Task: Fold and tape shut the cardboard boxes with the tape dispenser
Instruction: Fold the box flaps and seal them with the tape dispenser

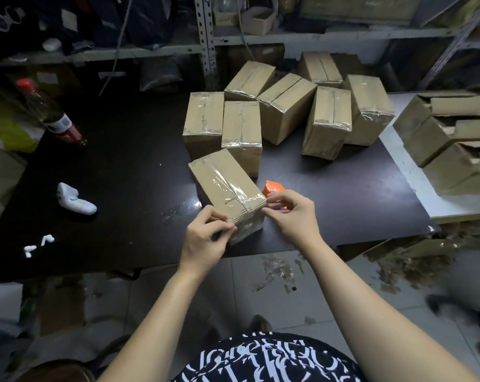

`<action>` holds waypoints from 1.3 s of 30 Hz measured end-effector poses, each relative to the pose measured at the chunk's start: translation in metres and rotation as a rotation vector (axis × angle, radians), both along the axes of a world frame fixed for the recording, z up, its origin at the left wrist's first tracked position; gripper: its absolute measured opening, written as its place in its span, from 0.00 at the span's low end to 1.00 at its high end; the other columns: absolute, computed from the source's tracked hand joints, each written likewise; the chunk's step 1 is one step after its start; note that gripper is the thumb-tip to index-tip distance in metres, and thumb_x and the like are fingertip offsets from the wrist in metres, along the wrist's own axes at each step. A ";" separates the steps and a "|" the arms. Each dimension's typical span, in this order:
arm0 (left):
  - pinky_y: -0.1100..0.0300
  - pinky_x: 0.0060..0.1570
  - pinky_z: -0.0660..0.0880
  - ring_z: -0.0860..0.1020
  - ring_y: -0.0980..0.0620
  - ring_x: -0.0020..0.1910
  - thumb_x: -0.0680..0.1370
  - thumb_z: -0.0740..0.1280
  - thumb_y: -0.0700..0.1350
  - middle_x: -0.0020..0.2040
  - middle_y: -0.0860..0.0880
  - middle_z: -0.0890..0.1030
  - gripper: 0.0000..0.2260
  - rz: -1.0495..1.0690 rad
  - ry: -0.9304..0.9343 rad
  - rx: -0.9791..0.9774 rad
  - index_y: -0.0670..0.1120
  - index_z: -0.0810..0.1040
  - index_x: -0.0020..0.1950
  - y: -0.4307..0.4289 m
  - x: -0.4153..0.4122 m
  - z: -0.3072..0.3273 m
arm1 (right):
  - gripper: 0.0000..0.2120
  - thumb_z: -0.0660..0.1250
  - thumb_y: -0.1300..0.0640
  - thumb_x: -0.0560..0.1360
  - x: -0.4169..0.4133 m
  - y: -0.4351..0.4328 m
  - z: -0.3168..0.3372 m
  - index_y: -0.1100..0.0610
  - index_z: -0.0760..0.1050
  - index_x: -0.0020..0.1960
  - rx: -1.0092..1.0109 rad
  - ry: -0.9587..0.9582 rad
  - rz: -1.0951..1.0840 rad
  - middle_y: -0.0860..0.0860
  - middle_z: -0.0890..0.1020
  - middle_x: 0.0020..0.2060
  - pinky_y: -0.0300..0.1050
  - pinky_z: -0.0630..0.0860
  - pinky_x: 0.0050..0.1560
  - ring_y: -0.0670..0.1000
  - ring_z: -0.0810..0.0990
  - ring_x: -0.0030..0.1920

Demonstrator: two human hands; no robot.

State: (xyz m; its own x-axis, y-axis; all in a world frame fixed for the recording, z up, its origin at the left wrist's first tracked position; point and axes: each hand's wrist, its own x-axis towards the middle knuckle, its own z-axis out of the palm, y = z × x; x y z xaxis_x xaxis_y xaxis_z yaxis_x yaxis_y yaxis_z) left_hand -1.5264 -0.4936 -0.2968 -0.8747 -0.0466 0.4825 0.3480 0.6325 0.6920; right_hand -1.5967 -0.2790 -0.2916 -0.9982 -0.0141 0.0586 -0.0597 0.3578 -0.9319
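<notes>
A closed cardboard box (225, 186) lies on the dark table (123, 161) near its front edge, clear tape running along its top seam and over the near end. My left hand (205, 238) pinches the tape at the box's near left corner. My right hand (288, 213) pinches the tape at the near right corner. An orange tape dispenser (273, 187) sits on the table just behind my right hand, partly hidden by it.
Several taped boxes (241, 128) crowd the table behind. Untaped open boxes (454, 139) are stacked on a white surface at right. A red-capped bottle (54, 114) and a white object (73, 199) stand at left. Shelving rises behind; tape scraps litter the floor.
</notes>
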 end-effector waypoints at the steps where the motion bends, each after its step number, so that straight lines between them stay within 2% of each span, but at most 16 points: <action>1: 0.61 0.45 0.78 0.80 0.55 0.43 0.71 0.80 0.34 0.44 0.47 0.81 0.05 -0.019 -0.026 0.020 0.40 0.87 0.43 0.002 -0.001 0.004 | 0.16 0.82 0.63 0.67 0.000 -0.001 -0.001 0.45 0.82 0.41 0.023 0.009 -0.055 0.45 0.85 0.43 0.41 0.80 0.45 0.42 0.85 0.40; 3: 0.64 0.47 0.77 0.80 0.56 0.44 0.72 0.80 0.36 0.46 0.48 0.81 0.05 0.011 -0.071 0.060 0.41 0.88 0.46 0.002 -0.008 0.015 | 0.14 0.83 0.58 0.67 0.001 -0.003 0.001 0.44 0.79 0.40 0.101 0.016 -0.136 0.44 0.83 0.44 0.43 0.78 0.46 0.41 0.84 0.37; 5: 0.62 0.49 0.77 0.78 0.57 0.45 0.74 0.78 0.39 0.49 0.48 0.80 0.06 0.142 -0.109 0.103 0.42 0.87 0.50 -0.005 -0.023 0.023 | 0.12 0.81 0.56 0.70 0.008 -0.006 0.004 0.48 0.78 0.40 0.120 0.013 -0.134 0.43 0.82 0.40 0.35 0.75 0.42 0.39 0.81 0.37; 9: 0.48 0.68 0.71 0.72 0.48 0.64 0.78 0.74 0.47 0.64 0.46 0.74 0.19 0.411 -0.364 0.103 0.46 0.80 0.68 -0.033 -0.065 0.031 | 0.05 0.78 0.51 0.74 0.028 -0.018 0.011 0.49 0.83 0.45 0.079 -0.024 -0.033 0.41 0.85 0.41 0.31 0.77 0.44 0.39 0.82 0.45; 11: 0.45 0.75 0.63 0.64 0.45 0.74 0.78 0.73 0.50 0.75 0.48 0.68 0.27 0.386 -0.507 0.065 0.52 0.72 0.76 -0.043 -0.081 0.035 | 0.09 0.78 0.49 0.74 0.035 -0.023 0.012 0.51 0.84 0.51 0.066 -0.038 -0.016 0.39 0.85 0.46 0.33 0.80 0.46 0.39 0.82 0.48; 13: 0.42 0.77 0.60 0.61 0.46 0.78 0.76 0.75 0.48 0.80 0.50 0.64 0.33 0.296 -0.596 0.159 0.59 0.67 0.78 -0.051 -0.091 0.035 | 0.13 0.78 0.47 0.73 0.038 -0.025 0.015 0.51 0.84 0.54 0.048 -0.051 -0.013 0.39 0.84 0.49 0.32 0.80 0.46 0.37 0.82 0.50; 17: 0.42 0.76 0.64 0.70 0.52 0.73 0.66 0.76 0.51 0.71 0.55 0.73 0.39 0.184 -0.662 0.348 0.63 0.68 0.76 -0.062 -0.098 0.033 | 0.17 0.80 0.45 0.71 0.039 -0.025 0.018 0.51 0.83 0.55 0.049 -0.071 -0.019 0.40 0.84 0.50 0.30 0.79 0.44 0.34 0.80 0.50; 21: 0.50 0.67 0.73 0.75 0.50 0.63 0.72 0.79 0.45 0.61 0.51 0.76 0.30 0.245 -0.626 0.405 0.54 0.74 0.72 -0.063 -0.091 0.033 | 0.27 0.82 0.42 0.67 0.033 -0.024 0.021 0.49 0.81 0.62 0.062 -0.065 -0.012 0.38 0.82 0.56 0.36 0.82 0.49 0.38 0.82 0.51; 23: 0.53 0.56 0.74 0.75 0.48 0.60 0.74 0.78 0.52 0.57 0.50 0.76 0.25 0.326 -0.621 0.384 0.54 0.75 0.69 -0.064 -0.082 0.031 | 0.34 0.82 0.41 0.65 0.027 -0.020 0.019 0.48 0.78 0.68 0.074 -0.066 0.033 0.38 0.81 0.60 0.38 0.82 0.51 0.41 0.81 0.57; 25: 0.55 0.49 0.73 0.76 0.47 0.57 0.72 0.78 0.60 0.54 0.48 0.77 0.27 0.402 -0.614 0.342 0.56 0.75 0.67 -0.067 -0.073 0.026 | 0.33 0.83 0.49 0.66 0.022 -0.017 0.016 0.48 0.78 0.69 0.036 -0.070 0.068 0.36 0.81 0.59 0.39 0.82 0.54 0.43 0.81 0.60; 27: 0.57 0.45 0.73 0.77 0.48 0.55 0.71 0.78 0.62 0.53 0.47 0.78 0.30 0.408 -0.624 0.300 0.57 0.73 0.69 -0.069 -0.064 0.022 | 0.27 0.82 0.61 0.68 0.014 -0.016 0.013 0.50 0.80 0.65 -0.012 -0.063 0.051 0.35 0.82 0.55 0.34 0.81 0.54 0.44 0.82 0.59; 30: 0.54 0.55 0.75 0.75 0.52 0.57 0.73 0.78 0.58 0.59 0.51 0.74 0.33 0.296 -0.669 0.321 0.62 0.69 0.75 -0.072 -0.054 0.020 | 0.21 0.79 0.61 0.73 0.000 -0.016 0.012 0.55 0.82 0.64 0.057 -0.062 -0.016 0.43 0.84 0.57 0.21 0.73 0.50 0.45 0.83 0.59; 32: 0.53 0.61 0.72 0.74 0.53 0.60 0.74 0.77 0.56 0.61 0.52 0.71 0.32 0.258 -0.680 0.284 0.63 0.69 0.75 -0.073 -0.049 0.022 | 0.21 0.80 0.55 0.73 -0.012 -0.017 0.011 0.55 0.82 0.64 0.132 -0.101 -0.063 0.47 0.84 0.58 0.20 0.72 0.45 0.45 0.82 0.57; 34: 0.50 0.64 0.70 0.74 0.50 0.62 0.73 0.76 0.59 0.62 0.53 0.71 0.27 0.303 -0.661 0.124 0.63 0.73 0.71 -0.074 -0.046 0.025 | 0.21 0.80 0.49 0.72 -0.023 -0.018 0.011 0.54 0.82 0.62 0.246 -0.131 -0.086 0.47 0.84 0.55 0.25 0.71 0.43 0.46 0.82 0.53; 36: 0.45 0.66 0.66 0.73 0.51 0.61 0.73 0.76 0.61 0.61 0.55 0.74 0.23 0.347 -0.643 -0.031 0.61 0.74 0.65 -0.073 -0.045 0.033 | 0.21 0.80 0.43 0.71 -0.032 -0.016 0.008 0.54 0.82 0.57 0.383 -0.112 -0.094 0.49 0.83 0.51 0.39 0.77 0.48 0.50 0.81 0.51; 39: 0.47 0.66 0.66 0.72 0.52 0.55 0.72 0.76 0.63 0.57 0.57 0.77 0.23 0.365 -0.695 -0.059 0.56 0.73 0.60 -0.065 -0.045 0.044 | 0.20 0.77 0.40 0.71 -0.038 -0.009 -0.001 0.57 0.81 0.47 0.571 -0.165 -0.113 0.53 0.83 0.45 0.48 0.74 0.45 0.55 0.79 0.46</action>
State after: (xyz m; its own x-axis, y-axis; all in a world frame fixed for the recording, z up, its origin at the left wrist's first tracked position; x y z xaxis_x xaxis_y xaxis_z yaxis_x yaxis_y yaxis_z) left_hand -1.5713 -0.5582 -0.2526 -0.9112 -0.3802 -0.1587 -0.3887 0.6659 0.6368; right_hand -1.6344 -0.2880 -0.2921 -0.9906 0.1091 -0.0829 0.1371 0.7996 -0.5846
